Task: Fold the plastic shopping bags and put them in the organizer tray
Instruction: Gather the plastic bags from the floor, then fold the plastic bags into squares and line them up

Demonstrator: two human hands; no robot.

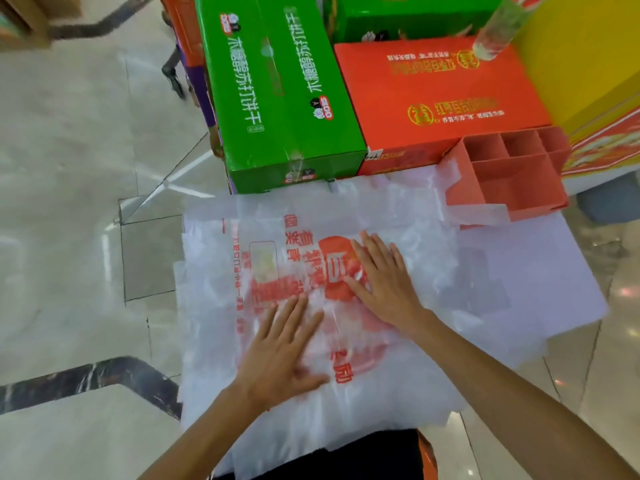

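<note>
A stack of translucent white plastic shopping bags [270, 237] with red print lies spread flat in front of me. My left hand [280, 348] presses flat on the lower middle of the top bag, fingers straight. My right hand [384, 282] lies flat on the red round logo, fingers spread. Neither hand grips anything. At the upper right stands the orange organizer tray [512, 181] with several compartments that look bare; a bag handle [478, 213] drapes against its near left wall.
A pale lavender board [540, 282] lies under the bags on the right. Behind the bags stand a green carton [277, 98] and an orange carton [440, 98] with a clear bottle [498, 32] on it. Glossy tiled floor [69, 168] lies left; a yellow wall [588, 46] rises right.
</note>
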